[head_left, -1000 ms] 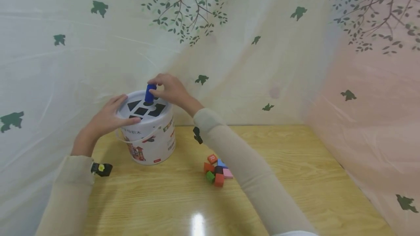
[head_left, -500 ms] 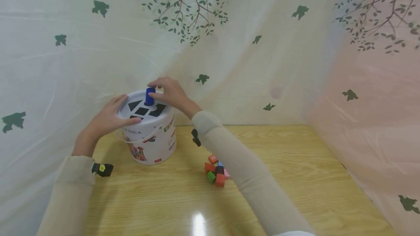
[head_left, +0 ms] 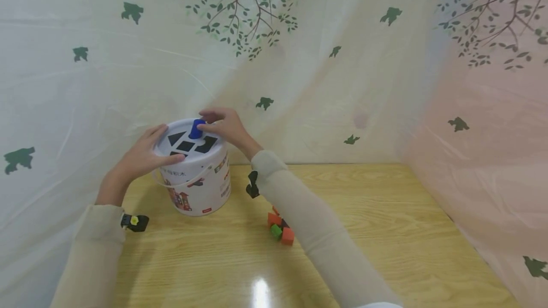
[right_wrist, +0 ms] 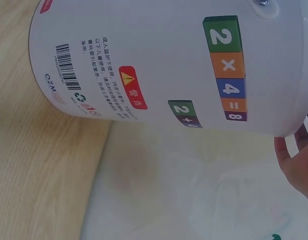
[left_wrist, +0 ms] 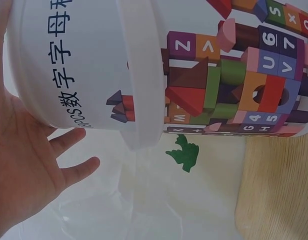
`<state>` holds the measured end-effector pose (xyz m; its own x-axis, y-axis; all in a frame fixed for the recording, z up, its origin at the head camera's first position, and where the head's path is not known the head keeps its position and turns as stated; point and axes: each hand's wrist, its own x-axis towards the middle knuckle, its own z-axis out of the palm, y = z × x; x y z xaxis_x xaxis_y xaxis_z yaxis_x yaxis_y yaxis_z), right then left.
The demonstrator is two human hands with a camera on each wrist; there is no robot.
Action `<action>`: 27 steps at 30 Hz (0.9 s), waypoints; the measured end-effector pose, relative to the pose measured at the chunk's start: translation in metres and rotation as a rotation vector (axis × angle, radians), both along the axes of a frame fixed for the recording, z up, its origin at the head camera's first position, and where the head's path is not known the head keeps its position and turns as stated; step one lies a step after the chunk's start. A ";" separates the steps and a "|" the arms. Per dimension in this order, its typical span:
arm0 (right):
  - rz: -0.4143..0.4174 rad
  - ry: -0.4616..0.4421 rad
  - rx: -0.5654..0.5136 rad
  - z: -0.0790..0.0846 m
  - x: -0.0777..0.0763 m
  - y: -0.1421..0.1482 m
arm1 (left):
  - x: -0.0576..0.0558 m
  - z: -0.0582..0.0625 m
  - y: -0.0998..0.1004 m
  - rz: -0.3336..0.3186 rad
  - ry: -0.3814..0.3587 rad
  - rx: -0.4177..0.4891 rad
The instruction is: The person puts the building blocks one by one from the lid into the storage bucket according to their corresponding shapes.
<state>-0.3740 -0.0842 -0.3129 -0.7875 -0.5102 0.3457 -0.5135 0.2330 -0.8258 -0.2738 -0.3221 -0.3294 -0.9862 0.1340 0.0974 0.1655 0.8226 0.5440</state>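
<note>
One "2×4=8" label (right_wrist: 229, 70) on the white bucket (right_wrist: 164, 55)

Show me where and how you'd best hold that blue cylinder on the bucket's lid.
I'd probably pinch the upper sides of the blue cylinder, coming from above and the person's right: its top stands proud of the lid, leaning slightly that way, while its lower end meets the lid.

White bucket (head_left: 206, 193), L-wrist view: title (left_wrist: 60, 52) "PCS数字字母", ends unclear; printed blocks (left_wrist: 234, 80) marked Z, >, U, V, 6, 7, 4, 5, G, H. R-wrist view, same bucket: eqn strip (right_wrist: 227, 68) "2×4=8", red 警告 label (right_wrist: 133, 88), barcode (right_wrist: 68, 67), recycling sign (right_wrist: 80, 97).
</note>
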 end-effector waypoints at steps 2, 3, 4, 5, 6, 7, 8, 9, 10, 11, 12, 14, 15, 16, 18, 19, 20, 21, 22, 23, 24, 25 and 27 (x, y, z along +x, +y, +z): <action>-0.002 -0.033 -0.043 -0.003 0.000 0.001 | 0.000 0.000 0.000 -0.001 0.000 0.003; -0.005 -0.047 -0.059 -0.004 0.001 0.002 | 0.000 0.001 0.001 -0.001 0.001 0.004; -0.010 -0.058 -0.069 -0.005 0.001 0.002 | 0.000 0.001 0.001 -0.003 0.005 0.006; -0.012 -0.067 -0.080 -0.005 0.001 0.003 | 0.000 0.001 0.001 -0.004 0.007 0.007; -0.014 -0.073 -0.087 -0.006 0.002 0.003 | 0.000 0.001 0.001 -0.005 0.010 0.008; -0.014 -0.074 -0.092 -0.007 0.002 0.004 | 0.001 0.001 0.001 -0.006 0.012 0.010; -0.014 -0.076 -0.095 -0.007 0.002 0.004 | 0.001 0.001 0.001 -0.006 0.014 0.011; -0.013 -0.079 -0.097 -0.007 0.002 0.005 | 0.001 0.001 0.001 -0.007 0.015 0.011; -0.012 -0.079 -0.098 -0.007 0.002 0.006 | 0.001 0.001 0.001 -0.007 0.016 0.012; -0.009 -0.081 -0.099 -0.008 0.001 0.007 | 0.001 0.001 0.001 -0.007 0.015 0.013; -0.007 -0.083 -0.100 -0.008 0.001 0.007 | 0.001 0.002 0.001 -0.007 0.014 0.014; -0.005 -0.087 -0.099 -0.008 0.001 0.009 | 0.001 0.002 0.001 -0.008 0.011 0.016; -0.004 -0.089 -0.096 -0.008 0.000 0.010 | 0.001 0.002 0.001 -0.010 0.011 0.017; -0.004 -0.091 -0.096 -0.008 0.000 0.011 | 0.001 0.002 0.000 -0.011 0.011 0.017; -0.002 -0.095 -0.097 -0.008 -0.001 0.012 | 0.001 0.002 0.000 -0.014 0.010 0.018; -0.002 -0.095 -0.097 -0.008 -0.001 0.013 | 0.001 0.002 0.000 -0.014 0.009 0.020; -0.001 -0.095 -0.099 -0.008 -0.001 0.013 | 0.000 0.002 0.000 -0.014 0.009 0.019; 0.000 -0.094 -0.097 -0.008 -0.001 0.014 | 0.000 0.002 0.000 -0.014 0.009 0.019; 0.000 -0.092 -0.097 -0.008 -0.001 0.015 | 0.000 0.001 0.000 -0.014 0.008 0.021; 0.001 -0.088 -0.095 -0.008 -0.001 0.015 | 0.000 0.001 0.000 -0.014 0.007 0.021; 0.001 -0.085 -0.093 -0.008 -0.002 0.016 | 0.000 0.001 0.001 -0.013 0.007 0.020; 0.001 -0.081 -0.090 -0.008 -0.002 0.016 | 0.000 0.001 0.001 -0.013 0.007 0.021; -0.001 -0.074 -0.083 -0.007 -0.002 0.017 | 0.000 0.000 0.000 -0.013 0.008 0.020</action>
